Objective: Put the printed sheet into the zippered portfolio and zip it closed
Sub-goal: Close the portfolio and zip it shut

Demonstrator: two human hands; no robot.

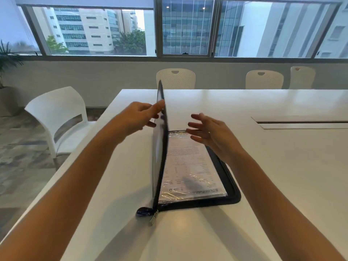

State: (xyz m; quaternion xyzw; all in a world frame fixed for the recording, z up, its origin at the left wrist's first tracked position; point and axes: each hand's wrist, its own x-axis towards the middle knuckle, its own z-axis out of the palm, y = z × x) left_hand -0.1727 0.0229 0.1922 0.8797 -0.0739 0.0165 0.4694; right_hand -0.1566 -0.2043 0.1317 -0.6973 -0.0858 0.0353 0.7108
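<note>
Portfolio (232, 194) lies open on white bench (282, 176), long axis running away from person. Printed sheet (188, 166) already inside, flat under glossy clear film. Cover (160, 157) stands near upright along portfolio's left edge, pinched near top by left hand (137, 117). Right hand (209, 130) hovers above sheet's far end, fingers spread, touching nothing. Zipper pull (153, 217) at portfolio's near-left corner, nearer left arm. Beyond portfolio: white chairs (175, 78), windows (188, 29).
</note>
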